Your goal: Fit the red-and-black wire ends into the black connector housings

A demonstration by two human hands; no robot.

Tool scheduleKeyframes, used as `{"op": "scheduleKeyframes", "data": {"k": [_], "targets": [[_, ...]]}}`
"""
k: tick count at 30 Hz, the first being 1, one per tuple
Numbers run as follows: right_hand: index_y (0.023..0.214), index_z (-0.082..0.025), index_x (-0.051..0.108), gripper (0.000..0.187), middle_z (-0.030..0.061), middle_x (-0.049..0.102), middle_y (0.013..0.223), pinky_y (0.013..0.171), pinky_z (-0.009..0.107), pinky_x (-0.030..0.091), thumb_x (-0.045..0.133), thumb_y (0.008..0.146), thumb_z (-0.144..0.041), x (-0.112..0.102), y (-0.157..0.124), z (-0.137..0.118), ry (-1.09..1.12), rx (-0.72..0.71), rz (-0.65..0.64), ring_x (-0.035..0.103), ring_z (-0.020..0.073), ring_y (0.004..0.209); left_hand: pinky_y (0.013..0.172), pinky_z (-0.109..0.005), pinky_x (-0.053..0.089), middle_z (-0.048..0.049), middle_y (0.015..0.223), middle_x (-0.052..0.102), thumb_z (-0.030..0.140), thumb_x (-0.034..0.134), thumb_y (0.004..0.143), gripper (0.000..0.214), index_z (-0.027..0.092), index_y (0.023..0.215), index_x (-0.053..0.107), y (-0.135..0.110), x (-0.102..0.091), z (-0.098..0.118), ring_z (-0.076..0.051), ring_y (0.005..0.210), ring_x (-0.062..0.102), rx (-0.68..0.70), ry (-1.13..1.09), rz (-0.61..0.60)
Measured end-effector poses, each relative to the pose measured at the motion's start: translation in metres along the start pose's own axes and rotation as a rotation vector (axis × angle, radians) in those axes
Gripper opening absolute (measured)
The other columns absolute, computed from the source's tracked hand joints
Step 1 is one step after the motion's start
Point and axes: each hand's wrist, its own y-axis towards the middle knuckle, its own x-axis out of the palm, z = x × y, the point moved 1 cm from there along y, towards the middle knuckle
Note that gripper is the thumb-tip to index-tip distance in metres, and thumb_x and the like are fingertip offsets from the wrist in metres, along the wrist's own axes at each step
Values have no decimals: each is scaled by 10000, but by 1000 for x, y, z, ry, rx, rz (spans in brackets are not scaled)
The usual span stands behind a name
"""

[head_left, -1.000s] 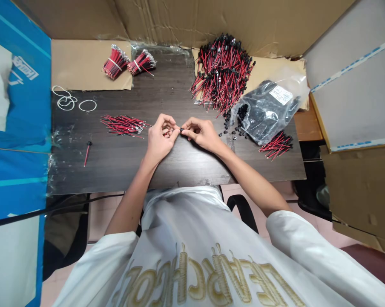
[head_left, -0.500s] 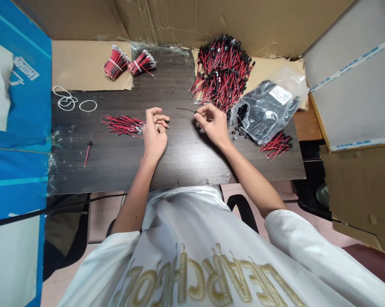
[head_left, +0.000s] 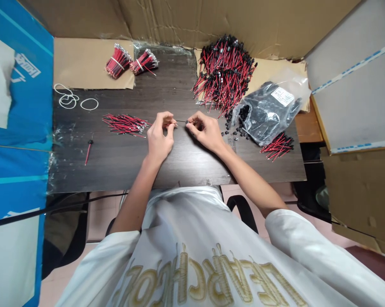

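Note:
My left hand and my right hand meet over the middle of the dark wooden table. Both pinch the ends of one thin dark wire stretched between the fingertips. The right fingertips hold its small black connector end. A loose fan of red and black wires lies just left of my left hand. A few small black connectors are scattered right of my right hand.
A big heap of finished red-black wires with connectors sits at the back, beside a plastic bag of black connectors. Two banded wire bundles, white rubber bands, one stray wire and a small wire pile lie around. Cardboard walls surround the table.
A second ago both hands were joined at the centre. They then parted, the right hand lifting a wire towards the heap. Now they have come together again, both pinching the wire.

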Motion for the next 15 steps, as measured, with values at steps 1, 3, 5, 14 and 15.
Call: {"op": "scheduleKeyframes", "data": {"k": [1, 3, 5, 14, 15], "targets": [[932, -193, 655, 164, 33, 751, 869, 708, 292, 489, 643, 935, -356, 1, -1, -1, 4, -12, -12, 599, 147, 672, 867, -311, 619, -18, 976, 737, 181, 591, 947, 200, 228, 1141, 591, 0, 0, 1, -158, 902, 739, 43, 40, 2], [945, -193, 656, 166, 36, 752, 886, 714, 291, 489, 634, 947, -358, 3, -2, -1, 6, -28, -34, 601, 148, 687, 879, -339, 606, -36, 984, 740, 213, 579, 975, 157, 224, 1127, 616, -1, -1, 3, -185, 934, 722, 114, 120, -11], [958, -195, 656, 174, 38, 751, 900, 724, 292, 488, 627, 958, -367, 4, -2, -2, 4, -34, -55, 600, 151, 705, 912, -372, 592, -58, 999, 739, 255, 552, 1008, 145, 220, 1118, 639, -2, -1, 3, -213, 984, 703, 162, 184, -40], [980, -193, 664, 366, 33, 739, 891, 729, 290, 490, 633, 964, -557, 4, -2, -3, 110, 35, -92, 608, 150, 723, 994, -442, 548, -89, 1006, 720, 335, 494, 1049, 223, 229, 1064, 690, -4, -1, 1, -257, 1026, 659, 181, 235, -85], [984, -193, 667, 408, 31, 737, 883, 727, 289, 491, 635, 956, -599, 4, -2, -2, 144, 51, -95, 614, 148, 721, 999, -444, 543, -87, 1004, 717, 335, 497, 1049, 222, 229, 1066, 691, -4, -1, 1, -257, 1028, 657, 175, 233, -83]]}}
